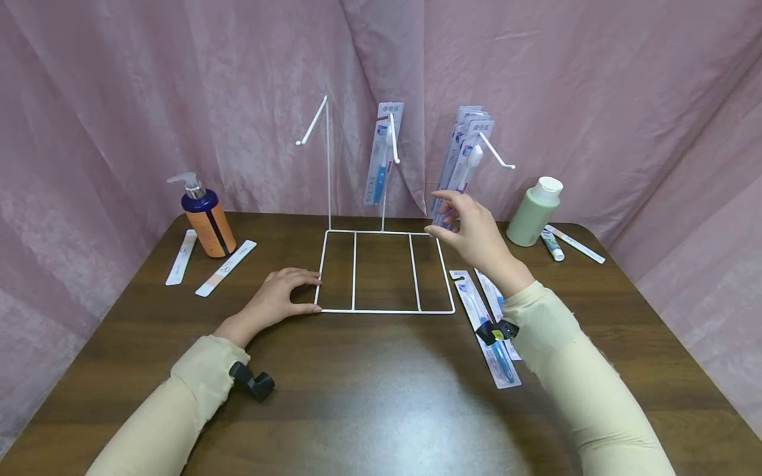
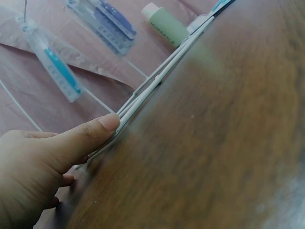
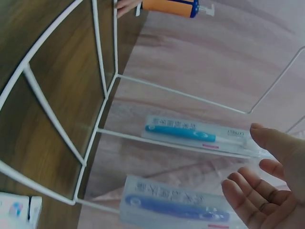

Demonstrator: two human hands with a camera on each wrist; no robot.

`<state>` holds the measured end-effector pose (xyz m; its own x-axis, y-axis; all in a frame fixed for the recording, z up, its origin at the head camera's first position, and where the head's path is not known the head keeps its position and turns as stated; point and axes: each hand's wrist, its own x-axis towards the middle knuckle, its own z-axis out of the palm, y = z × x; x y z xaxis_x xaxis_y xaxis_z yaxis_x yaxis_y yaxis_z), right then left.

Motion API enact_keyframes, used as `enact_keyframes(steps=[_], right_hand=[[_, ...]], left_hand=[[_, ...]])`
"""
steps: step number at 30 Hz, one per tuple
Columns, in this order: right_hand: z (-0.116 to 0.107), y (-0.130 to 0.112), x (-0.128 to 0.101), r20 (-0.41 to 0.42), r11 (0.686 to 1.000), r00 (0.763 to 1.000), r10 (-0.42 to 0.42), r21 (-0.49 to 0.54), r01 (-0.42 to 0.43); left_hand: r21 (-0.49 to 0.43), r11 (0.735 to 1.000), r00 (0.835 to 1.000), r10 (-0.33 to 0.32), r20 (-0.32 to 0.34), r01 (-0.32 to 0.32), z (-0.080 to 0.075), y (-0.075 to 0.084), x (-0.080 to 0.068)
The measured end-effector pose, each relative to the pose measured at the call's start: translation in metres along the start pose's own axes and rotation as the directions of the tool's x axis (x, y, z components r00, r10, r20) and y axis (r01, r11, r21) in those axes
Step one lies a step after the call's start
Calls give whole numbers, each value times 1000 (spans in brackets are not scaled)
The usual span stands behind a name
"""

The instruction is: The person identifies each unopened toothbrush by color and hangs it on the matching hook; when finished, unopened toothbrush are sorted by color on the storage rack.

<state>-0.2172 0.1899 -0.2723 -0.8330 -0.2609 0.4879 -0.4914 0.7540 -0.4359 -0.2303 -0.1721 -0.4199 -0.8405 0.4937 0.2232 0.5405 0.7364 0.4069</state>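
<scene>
A white wire display rack (image 1: pixel 383 271) stands at the centre of the head view on a dark wooden table (image 1: pixel 369 396), its flat base frame lying on the wood and three thin posts with hooks rising toward the pink curtain (image 1: pixel 178 86) behind.

The left hand (image 1: pixel 278 301), left of centre in that view, rests on the table against the base's left front corner. Its fingers are straight and relaxed, gripping nothing; the left wrist view shows the thumb (image 2: pixel 90 133) lying along the wire at the lower left of that frame.

The right hand (image 1: pixel 473 228), just right of centre, is lifted beside the lower ends of a bunch of packaged toothbrushes (image 1: pixel 461 162) that hangs from the right hook. The fingers are spread apart and loosely bent. In the right wrist view the palm is open at the lower right of the frame, with the packs just beside the fingertips (image 3: pixel 233 188); whether they touch the plastic cannot be told.

A single toothbrush pack (image 1: pixel 381 155) hangs from the middle hook, above the centre. More packs (image 1: pixel 491 324) lie flat on the table right of the base, partly under the right forearm.

At the left stands an orange pump bottle (image 1: pixel 205 218) with two flat packs (image 1: pixel 208 264) beside it. At the right stands a pale green bottle (image 1: pixel 534 213) with a small tube (image 1: pixel 552 244) next to it.
</scene>
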Motion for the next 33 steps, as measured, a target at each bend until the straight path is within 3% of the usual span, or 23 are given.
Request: enact_keyframes(steps=[13,22,33], right_hand=[[-31,22,-32,147,994,987,61,-102,-46],[-45,40,-60,229,984,962,151,-123,-126],[-50,76,-93,242,969,944,226,-155,-192]], left_hand=[[-2,1000,1000,14,4,-14,-5,-1,4],[-2,1000,1000,8,14,-8,-5,-2,3],[-17,1000,1000,-2,6,2,-1,-2,0]])
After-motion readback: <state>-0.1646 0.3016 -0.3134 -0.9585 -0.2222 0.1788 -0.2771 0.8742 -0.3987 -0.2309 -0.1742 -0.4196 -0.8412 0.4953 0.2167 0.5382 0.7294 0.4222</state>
